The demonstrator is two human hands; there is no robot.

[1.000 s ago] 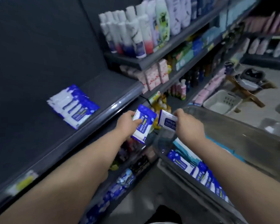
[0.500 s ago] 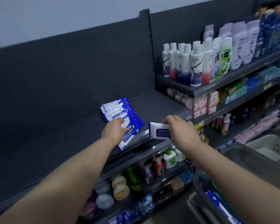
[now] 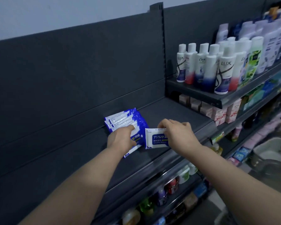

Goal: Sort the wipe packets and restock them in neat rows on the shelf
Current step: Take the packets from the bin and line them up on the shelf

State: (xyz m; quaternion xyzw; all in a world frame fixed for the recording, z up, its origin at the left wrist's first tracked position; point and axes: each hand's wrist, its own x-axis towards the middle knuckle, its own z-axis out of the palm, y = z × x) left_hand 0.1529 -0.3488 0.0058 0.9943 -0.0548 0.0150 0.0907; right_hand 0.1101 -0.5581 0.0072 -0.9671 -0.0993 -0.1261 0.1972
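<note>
Left hand (image 3: 120,139) touches stack (image 3: 120,119); right hand (image 3: 178,135) pinches packet (image 3: 156,140).

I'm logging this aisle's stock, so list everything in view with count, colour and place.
stack of blue-and-white foil wipe packets: several, exact count unclear; blue and white; fanned out on the shelf, centre
single white wipe packet with a blue label: one; white and blue; just right of the stack
dark grey metal shelf: one; dark grey; centre
tall white plastic bottles: many; white with blue or red bases; upper right shelf
pink-and-white cardboard boxes: several; beneath those bottles
small mixed bottles: several; assorted colours; lower shelf
pale plastic basket: one; whitish; lower right
left hand: rests on the stack
right hand: pinches the single packet's top edge
</note>
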